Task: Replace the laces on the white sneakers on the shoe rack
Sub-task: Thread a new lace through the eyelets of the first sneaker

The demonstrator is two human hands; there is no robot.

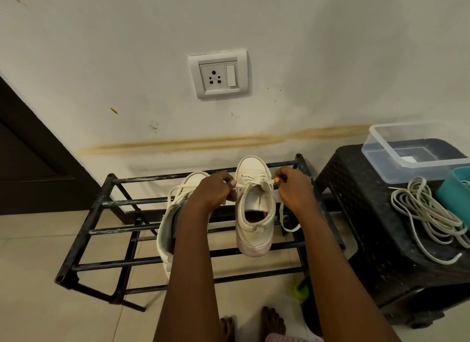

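Wall (pixel 305 49), off-white and marked by a long brown streak (pixel 203 143), fills the upper part of the view, with a dark door (pixel 30 150) at the left and pale floor tiles (pixel 38 303) below. A black woven-look plastic stool (pixel 368 227) stands at the right, just beside a black metal shoe rack (pixel 84 232) set against the wall.

Two white sneakers sit on the rack's top bars, toes toward the wall. The right sneaker (pixel 254 229) stands upright with its opening facing the camera. The left sneaker (pixel 167 229) is tilted and partly hidden behind the left forearm.

On the stool rest a clear plastic box (pixel 381 166), a teal container (pixel 455 194) cut off by the frame edge, and a loose bundle of pale spare laces (pixel 429 214).

The left hand (pixel 213 191) and right hand (pixel 292 189) flank the right sneaker near its upper eyelets. Each pinches the sneaker's lace (pixel 254 184) between thumb and curled fingers, drawing it taut across the tongue. A loose end (pixel 284 222) hangs below the right hand, down beside the shoe.

A white socket plate (pixel 218 74) sits on the wall above the rack. Bare feet (pixel 273 321) show at the bottom edge, and a small green object (pixel 300 290), unclear, lies on the floor by the stool.
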